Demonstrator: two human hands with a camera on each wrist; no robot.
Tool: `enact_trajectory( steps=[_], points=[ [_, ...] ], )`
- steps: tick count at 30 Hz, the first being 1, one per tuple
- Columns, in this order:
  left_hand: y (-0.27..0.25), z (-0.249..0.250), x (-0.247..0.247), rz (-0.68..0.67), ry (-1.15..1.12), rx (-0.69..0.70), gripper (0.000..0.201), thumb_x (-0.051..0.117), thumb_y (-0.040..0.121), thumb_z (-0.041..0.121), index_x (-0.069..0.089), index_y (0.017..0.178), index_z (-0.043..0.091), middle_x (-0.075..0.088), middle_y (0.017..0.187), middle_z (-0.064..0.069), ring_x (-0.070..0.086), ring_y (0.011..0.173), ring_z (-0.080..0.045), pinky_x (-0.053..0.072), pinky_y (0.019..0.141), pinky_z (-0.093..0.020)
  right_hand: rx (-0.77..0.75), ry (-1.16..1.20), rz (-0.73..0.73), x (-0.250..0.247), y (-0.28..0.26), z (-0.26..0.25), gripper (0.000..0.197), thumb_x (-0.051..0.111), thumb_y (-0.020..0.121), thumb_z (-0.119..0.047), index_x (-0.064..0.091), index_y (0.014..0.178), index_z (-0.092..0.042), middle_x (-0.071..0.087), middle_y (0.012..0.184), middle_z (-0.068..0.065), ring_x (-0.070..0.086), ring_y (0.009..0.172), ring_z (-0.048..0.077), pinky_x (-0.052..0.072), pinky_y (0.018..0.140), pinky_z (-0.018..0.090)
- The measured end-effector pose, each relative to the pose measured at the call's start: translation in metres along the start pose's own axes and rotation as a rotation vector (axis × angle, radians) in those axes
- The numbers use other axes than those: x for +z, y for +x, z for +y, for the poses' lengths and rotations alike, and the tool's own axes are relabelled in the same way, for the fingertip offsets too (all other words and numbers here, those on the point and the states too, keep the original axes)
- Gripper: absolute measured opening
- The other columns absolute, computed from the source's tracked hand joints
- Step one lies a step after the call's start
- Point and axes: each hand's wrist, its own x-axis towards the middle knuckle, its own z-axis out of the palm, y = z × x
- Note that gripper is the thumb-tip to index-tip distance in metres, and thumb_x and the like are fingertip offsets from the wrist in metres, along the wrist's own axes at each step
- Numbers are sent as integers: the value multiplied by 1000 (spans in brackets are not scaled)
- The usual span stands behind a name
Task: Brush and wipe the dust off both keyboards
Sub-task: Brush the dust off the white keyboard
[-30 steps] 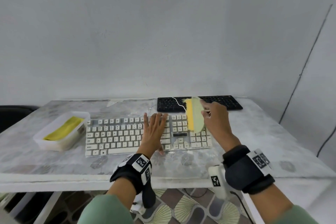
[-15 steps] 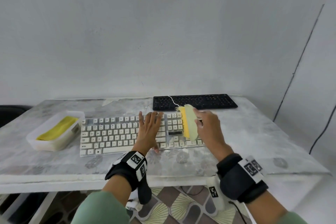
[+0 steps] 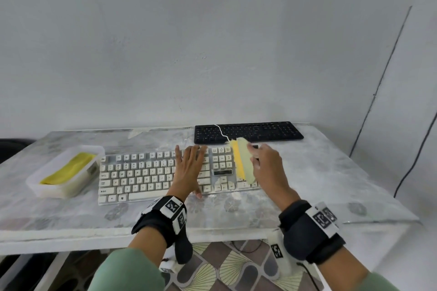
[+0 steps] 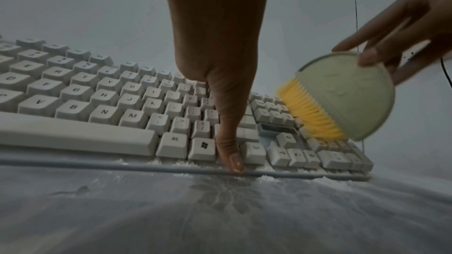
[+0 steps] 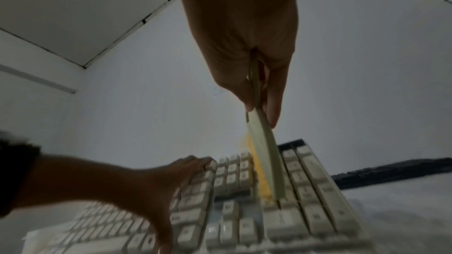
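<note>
Brushing the white keyboard, black one parked at the far side

Right hand [image 3: 267,168] pinches a pale green brush [image 3: 246,163] between thumb and fingers, its yellow bristles [image 4: 310,111] down on the right part of the white keyboard [image 3: 142,172]. Left hand [image 3: 189,168] lies flat with straight fingers on the keys just left of it, thumb at the near edge. White dust sits along that edge. The black keyboard [image 3: 260,131] lies on the table [image 3: 331,172] beyond; a tub [image 3: 71,186] holding something yellow is at the left.

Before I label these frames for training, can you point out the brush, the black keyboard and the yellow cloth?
brush [image 4: 352,94]: left wrist view, on its pale green half-round body.
black keyboard [image 3: 260,131]: head view, on its middle key rows.
yellow cloth [image 3: 68,169]: head view, on the fold lying in the tray.
</note>
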Motion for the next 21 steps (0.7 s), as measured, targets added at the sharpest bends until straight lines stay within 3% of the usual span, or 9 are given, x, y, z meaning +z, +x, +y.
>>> enact_trajectory(
  steps=[4, 6, 7, 9, 11, 13, 17, 20, 21],
  points=[
    [0, 0, 0, -3, -8, 5, 139, 82, 56, 57, -9, 151, 10, 11, 153, -10, 9, 143, -29, -12, 112, -58, 46, 63, -115, 2, -15, 9, 44, 53, 90, 0, 46, 133, -6, 60, 109, 14, 45, 68, 3, 38, 56, 2],
    [-1, 1, -1, 1, -5, 2, 139, 82, 57, 57, -9, 150, 10, 12, 151, -9, 11, 142, -29, -11, 112, -58, 53, 110, -90, -10, -8, 9, 43, 55, 89, 0, 48, 131, -5, 60, 118, 15, 47, 64, -1, 40, 59, -1],
    [-1, 1, -1, 4, -5, -1, 139, 82, 57, 57, -9, 150, 10, 12, 151, -9, 12, 142, -29, -12, 111, -58, 59, 125, -40, -16, -1, 9, 43, 56, 89, 0, 48, 131, -6, 60, 117, 14, 54, 68, 4, 40, 63, 0],
    [-1, 1, -1, 4, -2, -6, 139, 82, 56, 57, -10, 150, 11, 12, 151, -9, 11, 142, -29, -12, 111, -57, 53, 119, 102, -24, 11, 13, 44, 56, 89, 0, 48, 131, -10, 60, 99, 12, 58, 79, 17, 40, 64, 6],
    [-1, 1, 0, 7, -2, -5, 139, 82, 56, 57, -10, 150, 11, 12, 151, -9, 11, 142, -29, -12, 111, -57, 40, 106, 166, -23, 15, 15, 44, 54, 90, 1, 48, 132, -10, 52, 87, 8, 51, 76, 18, 32, 61, 12],
    [-1, 1, 0, 8, -1, -3, 139, 82, 56, 57, -9, 150, 11, 13, 151, -9, 12, 142, -28, -12, 111, -57, 46, 90, 108, -14, 7, 16, 45, 53, 91, 1, 46, 134, -9, 51, 86, 4, 51, 76, 15, 33, 65, 12],
    [1, 0, 1, 7, -10, 1, 139, 81, 56, 58, -9, 151, 11, 13, 151, -9, 11, 142, -29, -11, 113, -59, 44, 41, -17, 2, -18, 23, 45, 52, 91, 1, 45, 135, -7, 37, 72, -10, 36, 59, 0, 40, 63, 6],
    [-1, 0, 0, 8, -21, 6, 139, 82, 56, 56, -8, 151, 10, 14, 151, -9, 12, 141, -29, -11, 113, -58, 81, 63, -73, -10, -14, 20, 44, 54, 90, 0, 47, 133, -6, 60, 99, 8, 49, 70, -1, 38, 67, 0],
    [-1, 0, 0, 12, -23, 5, 139, 82, 56, 55, -8, 151, 10, 14, 151, -10, 12, 141, -29, -11, 113, -58, 99, 87, -57, -17, -7, 17, 43, 55, 90, -1, 48, 132, -6, 62, 110, 12, 57, 81, 6, 36, 71, 0]
  ],
)
